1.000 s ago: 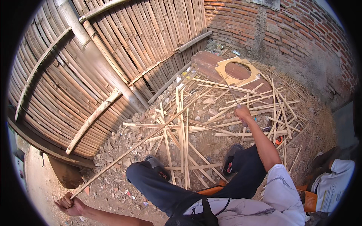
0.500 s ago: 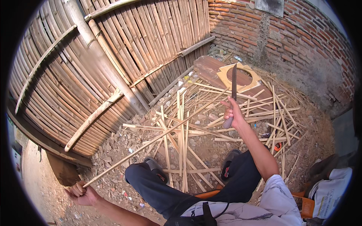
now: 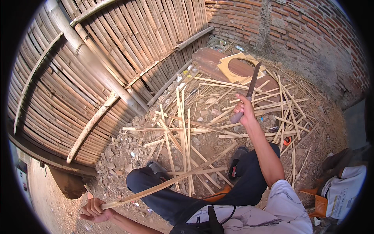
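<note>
At the lower left, my left hand [image 3: 96, 210] is closed round one end of a long bamboo strip [image 3: 163, 184]. The strip slants up to the right across my legs, and its far end hangs between my feet. My right hand [image 3: 245, 111], out in front on the right, grips the handle of a machete [image 3: 255, 80]. Its dark, slightly curved blade points up and away, apart from the strip. Beyond my feet, many loose bamboo strips [image 3: 183, 144] lie crossed over one another on the stony ground.
A bamboo fence [image 3: 132, 43] stands on the left, and a brick wall [image 3: 311, 39] closes the far right. Near their corner, a yellowish board with a round hole [image 3: 226, 70] rests on a brown panel [image 3: 204, 60]. A white and orange sack [image 3: 343, 195] is at the lower right.
My left hand has moved a little right and down, swinging the strip lower so that its far end comes nearer my legs. The machete now tilts more to the right.
</note>
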The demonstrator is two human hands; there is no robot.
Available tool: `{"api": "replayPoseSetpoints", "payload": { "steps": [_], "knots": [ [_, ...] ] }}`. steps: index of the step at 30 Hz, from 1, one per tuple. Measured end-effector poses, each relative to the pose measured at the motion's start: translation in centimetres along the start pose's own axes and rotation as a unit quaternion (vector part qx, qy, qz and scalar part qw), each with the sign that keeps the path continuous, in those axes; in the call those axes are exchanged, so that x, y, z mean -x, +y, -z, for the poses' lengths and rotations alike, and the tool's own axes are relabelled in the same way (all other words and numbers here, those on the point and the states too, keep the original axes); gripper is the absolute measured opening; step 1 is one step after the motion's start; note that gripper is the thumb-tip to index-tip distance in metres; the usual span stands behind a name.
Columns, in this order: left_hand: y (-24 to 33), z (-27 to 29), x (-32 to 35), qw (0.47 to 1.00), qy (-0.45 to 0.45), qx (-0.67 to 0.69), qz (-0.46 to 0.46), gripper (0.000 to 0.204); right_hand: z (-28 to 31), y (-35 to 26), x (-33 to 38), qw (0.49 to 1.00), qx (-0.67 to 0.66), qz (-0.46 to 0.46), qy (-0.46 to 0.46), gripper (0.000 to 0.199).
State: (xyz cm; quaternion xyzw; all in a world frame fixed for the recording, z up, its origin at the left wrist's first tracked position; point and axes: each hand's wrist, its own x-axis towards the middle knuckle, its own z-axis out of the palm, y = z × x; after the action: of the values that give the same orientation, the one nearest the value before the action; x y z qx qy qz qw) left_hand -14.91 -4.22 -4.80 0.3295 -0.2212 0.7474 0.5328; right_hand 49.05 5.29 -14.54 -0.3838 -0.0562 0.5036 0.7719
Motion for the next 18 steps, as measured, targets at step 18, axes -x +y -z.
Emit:
{"api": "replayPoseSetpoints", "payload": {
  "steps": [18],
  "knots": [
    [5.1, -0.9, -0.3, 0.988, 0.000, 0.022, -0.150, 0.046, -2.3, 3.5, 3.0, 0.973, 0.124, 0.192, 0.020, 0.046]
  ]
}}
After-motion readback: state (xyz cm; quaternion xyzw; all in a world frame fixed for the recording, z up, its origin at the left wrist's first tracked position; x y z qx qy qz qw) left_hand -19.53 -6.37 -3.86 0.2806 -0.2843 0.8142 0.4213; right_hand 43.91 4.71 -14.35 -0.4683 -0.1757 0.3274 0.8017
